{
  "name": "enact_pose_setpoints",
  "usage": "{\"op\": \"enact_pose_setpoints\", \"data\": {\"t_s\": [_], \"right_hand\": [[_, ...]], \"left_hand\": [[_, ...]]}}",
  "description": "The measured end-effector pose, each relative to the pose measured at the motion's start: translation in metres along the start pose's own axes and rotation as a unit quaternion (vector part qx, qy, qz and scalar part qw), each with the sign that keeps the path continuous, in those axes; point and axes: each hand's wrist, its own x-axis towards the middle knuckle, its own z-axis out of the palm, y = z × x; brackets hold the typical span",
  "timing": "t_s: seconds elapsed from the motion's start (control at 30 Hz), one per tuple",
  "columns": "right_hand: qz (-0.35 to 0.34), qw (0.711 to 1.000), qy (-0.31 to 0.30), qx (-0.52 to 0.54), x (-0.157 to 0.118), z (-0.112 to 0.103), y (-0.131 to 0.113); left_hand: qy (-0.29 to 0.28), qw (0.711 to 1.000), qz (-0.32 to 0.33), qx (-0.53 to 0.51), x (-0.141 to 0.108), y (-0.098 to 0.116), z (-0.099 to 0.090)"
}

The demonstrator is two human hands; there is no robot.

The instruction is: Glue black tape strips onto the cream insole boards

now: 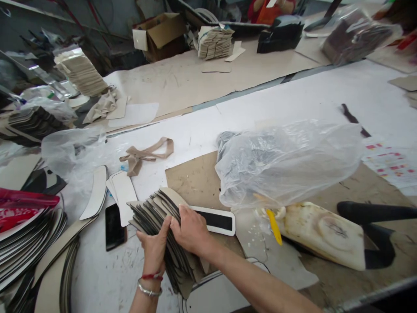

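Observation:
A thick stack of curved grey-beige pieces with dark edges (177,256) stands on edge, fanned, at the lower centre. My left hand (154,245) is closed around its left side, with a red band and a silver bangle at the wrist. Against the top right of the stack, my right hand (190,228) has its fingers curled onto the pieces. Behind the right hand lies a white-rimmed strip with a black middle (221,221). Larger white pieces (215,295) lie beneath the stack. Left of the hands is a black phone (114,227) beside white curved pieces (125,195).
A clear plastic bag (286,161) lies right of centre, above a yellow-handled tool (274,227), a stained pale block (325,234) and black handles (374,213). More curved stacks (29,243) fill the left. A person in red (269,12) is across the table.

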Motion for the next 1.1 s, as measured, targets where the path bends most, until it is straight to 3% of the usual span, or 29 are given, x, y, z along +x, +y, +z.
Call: {"op": "enact_pose_setpoints", "data": {"t_s": [0.13, 0.23, 0.43, 0.5, 0.57, 0.67, 0.8, 1.1], "right_hand": [[-0.005, 0.999, -0.021, 0.035, -0.012, 0.016, -0.002], [-0.012, 0.998, -0.027, 0.049, -0.013, 0.019, 0.002], [-0.075, 0.997, -0.01, -0.019, -0.009, -0.005, 0.026], [-0.038, 0.995, 0.019, -0.091, -0.011, -0.023, 0.045], [0.059, 0.983, 0.033, -0.172, -0.013, -0.039, 0.068], [0.134, 0.96, -0.014, -0.246, -0.017, -0.056, 0.098], [0.145, 0.956, -0.103, -0.233, -0.017, -0.063, 0.115], [0.112, 0.965, -0.135, -0.195, -0.005, -0.057, 0.113]], "left_hand": [[0.066, 0.986, -0.024, 0.152, 0.01, -0.005, -0.005], [0.067, 0.979, -0.031, 0.191, 0.01, -0.003, -0.003], [0.058, 0.977, -0.026, 0.203, 0.007, -0.001, 0.001], [0.049, 0.978, -0.031, 0.203, 0.006, 0.0, 0.001], [0.044, 0.978, -0.031, 0.201, 0.004, 0.002, 0.001], [0.04, 0.98, -0.026, 0.193, 0.001, 0.004, 0.002], [0.034, 0.98, -0.034, 0.192, 0.0, 0.005, 0.002], [0.012, 0.978, -0.054, 0.199, 0.002, 0.0, 0.001]]}}
